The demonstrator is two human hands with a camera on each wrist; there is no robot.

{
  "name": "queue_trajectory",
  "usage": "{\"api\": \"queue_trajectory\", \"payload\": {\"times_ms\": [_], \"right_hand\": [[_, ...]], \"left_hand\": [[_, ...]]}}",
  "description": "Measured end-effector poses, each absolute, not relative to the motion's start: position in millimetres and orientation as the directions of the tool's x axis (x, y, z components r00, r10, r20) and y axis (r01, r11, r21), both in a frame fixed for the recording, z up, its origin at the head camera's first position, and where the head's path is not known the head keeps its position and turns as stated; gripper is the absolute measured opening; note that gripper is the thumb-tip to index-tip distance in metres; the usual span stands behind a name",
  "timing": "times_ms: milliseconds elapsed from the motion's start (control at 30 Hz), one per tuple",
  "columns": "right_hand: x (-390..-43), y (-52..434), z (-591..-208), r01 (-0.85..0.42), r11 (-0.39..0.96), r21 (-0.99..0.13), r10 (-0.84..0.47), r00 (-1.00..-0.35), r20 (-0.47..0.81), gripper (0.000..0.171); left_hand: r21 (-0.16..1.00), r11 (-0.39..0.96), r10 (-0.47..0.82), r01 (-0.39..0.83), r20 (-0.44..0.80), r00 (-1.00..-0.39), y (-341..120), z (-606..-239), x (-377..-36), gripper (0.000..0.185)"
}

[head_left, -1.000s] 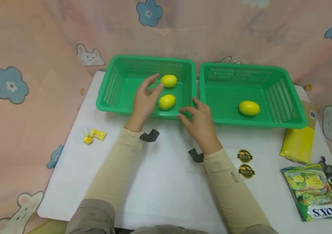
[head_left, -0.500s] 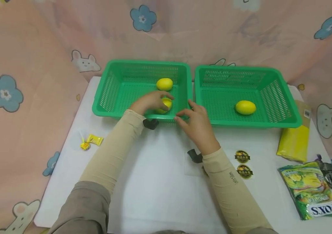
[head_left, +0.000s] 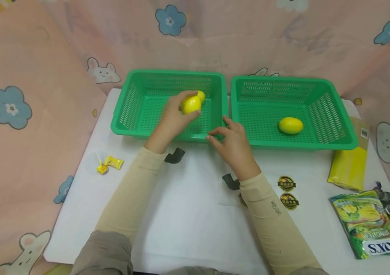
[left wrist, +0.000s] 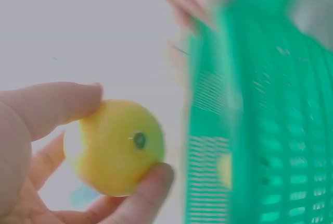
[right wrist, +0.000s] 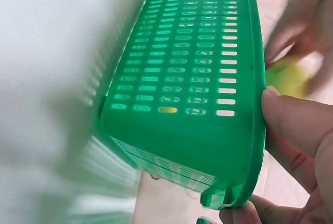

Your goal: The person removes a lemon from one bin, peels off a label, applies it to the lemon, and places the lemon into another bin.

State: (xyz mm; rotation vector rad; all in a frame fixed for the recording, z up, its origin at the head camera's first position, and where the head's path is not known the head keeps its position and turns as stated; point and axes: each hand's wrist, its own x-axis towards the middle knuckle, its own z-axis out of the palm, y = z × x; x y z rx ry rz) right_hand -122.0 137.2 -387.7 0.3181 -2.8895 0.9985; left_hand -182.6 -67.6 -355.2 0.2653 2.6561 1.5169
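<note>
My left hand (head_left: 171,120) holds a yellow lemon (head_left: 191,105) between thumb and fingers, raised over the left green basket (head_left: 136,133). In the left wrist view the dark end spot of this lemon (left wrist: 117,153) faces the camera. Behind it, partly covered, a second lemon (head_left: 202,96) lies in the same basket. At that basket's near right corner, my right hand (head_left: 235,149) grips the rim; the right wrist view has the thumb (right wrist: 296,114) on the rim and fingers curled beyond it. One more lemon (head_left: 290,125) lies in the right green basket (head_left: 284,79).
Two short black pipe elbows lie in front of the baskets, one (head_left: 175,156) near each wrist. Wrapped candies (head_left: 114,162) are at left. Round stickers (head_left: 286,183), a yellow packet (head_left: 347,170) and a green candy bag (head_left: 370,225) lie at right.
My left hand has reached down into the left basket, taken hold of the nearer lemon and lifted it. The right hand has stayed at the basket's corner.
</note>
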Motion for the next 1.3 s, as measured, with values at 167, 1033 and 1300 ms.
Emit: {"api": "queue_trajectory", "payload": {"times_ms": [167, 1033, 1300], "right_hand": [[-122, 137, -387, -0.220, 0.768, -0.601, -0.176, -0.975, 0.132, 0.026], [-119, 171, -370, -0.028, 0.554, -0.832, -0.006, -1.000, 0.029, 0.041], [-68, 219, -366, 0.055, 0.596, -0.801, 0.078, -0.997, -0.011, 0.052]], "left_hand": [[0.863, 0.494, 0.148, 0.106, 0.036, -0.988, -79, -349, -99, 0.056], [0.591, 0.710, 0.284, 0.382, 0.257, -0.924, 14, -448, -15, 0.033], [0.598, 0.743, 0.400, 0.302, -0.035, -0.916, 43, -468, -22, 0.053]]}}
